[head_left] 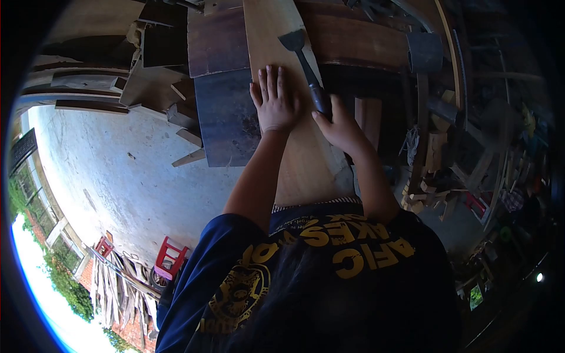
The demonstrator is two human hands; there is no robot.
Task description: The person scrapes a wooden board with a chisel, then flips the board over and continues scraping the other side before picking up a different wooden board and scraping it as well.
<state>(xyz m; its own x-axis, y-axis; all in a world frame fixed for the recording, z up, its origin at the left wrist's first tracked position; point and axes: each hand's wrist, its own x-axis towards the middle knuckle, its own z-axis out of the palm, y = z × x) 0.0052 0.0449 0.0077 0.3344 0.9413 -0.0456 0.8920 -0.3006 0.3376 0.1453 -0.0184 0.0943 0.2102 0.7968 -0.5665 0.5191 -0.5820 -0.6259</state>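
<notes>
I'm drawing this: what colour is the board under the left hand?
The wooden board is pale tan in the head view.

Pale floor (129,165), red frame (166,274), heaped wood strips (120,294), foliage (67,279)

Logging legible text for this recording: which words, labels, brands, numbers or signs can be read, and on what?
"AFIC": gold letters on the dark shirt, seemingly partial.
"AKES": same shirt, seemingly partial.
Other gold letters: too folded to read.
Small white print, shirt: too small.
Round emblem, shirt: lettering unreadable.
</notes>
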